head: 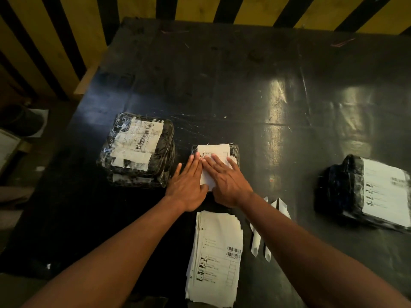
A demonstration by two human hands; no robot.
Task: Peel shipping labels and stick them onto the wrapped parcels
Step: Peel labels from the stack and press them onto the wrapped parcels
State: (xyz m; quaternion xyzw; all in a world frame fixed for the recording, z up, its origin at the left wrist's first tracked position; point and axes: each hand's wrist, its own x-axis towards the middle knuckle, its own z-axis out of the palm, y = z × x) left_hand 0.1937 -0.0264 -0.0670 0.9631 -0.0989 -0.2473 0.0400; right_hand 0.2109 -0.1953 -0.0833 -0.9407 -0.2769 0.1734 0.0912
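A small parcel in black wrap [234, 152] lies at the table's middle with a white shipping label [214, 150] on top. Both my hands lie flat on that label with straight fingers: my left hand [188, 185] on its left edge, my right hand [226, 181] across its middle and lower part. A stack of white shipping labels [218, 252] with barcodes lies near me, below the hands. A labelled stack of black parcels [138, 150] sits to the left. Another labelled black parcel [364, 192] lies at the right edge.
Two or three peeled white backing strips [275, 221] lie right of the label stack, partly under my right forearm. The black table [244, 85] ends at a yellow-and-black striped wall [66, 30] at the back and left. Dark floor clutter [20, 123] sits at far left.
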